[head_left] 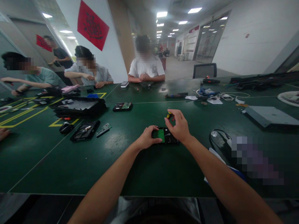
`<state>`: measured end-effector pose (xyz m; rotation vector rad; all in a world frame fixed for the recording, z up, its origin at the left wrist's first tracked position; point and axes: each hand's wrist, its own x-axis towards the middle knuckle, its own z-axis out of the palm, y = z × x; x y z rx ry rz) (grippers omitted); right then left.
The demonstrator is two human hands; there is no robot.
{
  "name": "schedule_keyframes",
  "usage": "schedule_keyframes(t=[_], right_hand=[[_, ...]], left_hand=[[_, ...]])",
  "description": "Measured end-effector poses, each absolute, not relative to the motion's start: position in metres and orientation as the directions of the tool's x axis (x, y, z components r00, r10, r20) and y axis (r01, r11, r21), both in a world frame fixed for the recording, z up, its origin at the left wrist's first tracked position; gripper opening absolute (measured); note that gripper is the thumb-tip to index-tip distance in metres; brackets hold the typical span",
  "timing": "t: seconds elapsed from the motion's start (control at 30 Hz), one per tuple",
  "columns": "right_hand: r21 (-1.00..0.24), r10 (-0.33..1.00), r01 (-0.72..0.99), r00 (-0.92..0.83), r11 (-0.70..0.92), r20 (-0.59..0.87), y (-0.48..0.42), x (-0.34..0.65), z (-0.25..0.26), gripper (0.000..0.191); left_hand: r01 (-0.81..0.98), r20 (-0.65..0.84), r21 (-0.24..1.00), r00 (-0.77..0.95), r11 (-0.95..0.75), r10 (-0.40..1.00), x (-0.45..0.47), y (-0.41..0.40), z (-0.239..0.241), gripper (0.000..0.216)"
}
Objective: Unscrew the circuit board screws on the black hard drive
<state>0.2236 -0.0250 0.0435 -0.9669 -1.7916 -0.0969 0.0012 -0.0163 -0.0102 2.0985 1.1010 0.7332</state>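
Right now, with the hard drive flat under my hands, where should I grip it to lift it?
Probably pinch the hard drive by its black side edges, from above at its left end, where your left hand rests. It lies flat with the green board up, so avoid the board.

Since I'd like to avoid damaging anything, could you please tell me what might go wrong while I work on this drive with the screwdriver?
1. The screwdriver in your right hand could slip and scratch the exposed green board.
2. Your left hand steadies the drive beside the tool, so a slip might jab its fingers.
3. The drive rests on the table, held only by that hand, and may slide.
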Motion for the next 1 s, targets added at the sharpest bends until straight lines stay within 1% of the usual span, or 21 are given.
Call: schedule_keyframes(t=[0.1,0.3,0.6,0.7,0.9,1.0], right_hand=[[-0.365,0.572,0.657,-0.124,0.660,0.811,-0.025,0.224,0.044,0.037],[-0.365,0.565,0.611,-0.167,0.702,0.808,-0.025,0.225,0.046,0.045],[-0.352,0.564,0.564,-0.256,0.747,0.785,-0.019,0.222,0.052,0.044],[-0.365,0.566,0.554,-0.246,0.748,0.787,-0.017,0.220,0.051,0.045],[-0.396,0.582,0.556,-0.205,0.731,0.787,-0.016,0.221,0.050,0.039],[-0.388,0.575,0.551,-0.214,0.739,0.790,-0.017,0.221,0.051,0.040]], left_hand=[[0.485,0.178,0.753,0.501,-0.445,0.847,-0.001,-0.016,-0.014,0.062],[0.504,0.153,0.747,0.504,-0.433,0.850,-0.003,-0.020,-0.012,0.062],[0.492,0.164,0.746,0.517,-0.449,0.840,-0.004,-0.030,-0.003,0.057],[0.483,0.179,0.744,0.521,-0.461,0.834,-0.005,-0.030,-0.005,0.057],[0.479,0.193,0.735,0.533,-0.481,0.824,-0.006,-0.029,-0.008,0.057],[0.477,0.188,0.738,0.535,-0.478,0.824,-0.006,-0.029,-0.006,0.056]])
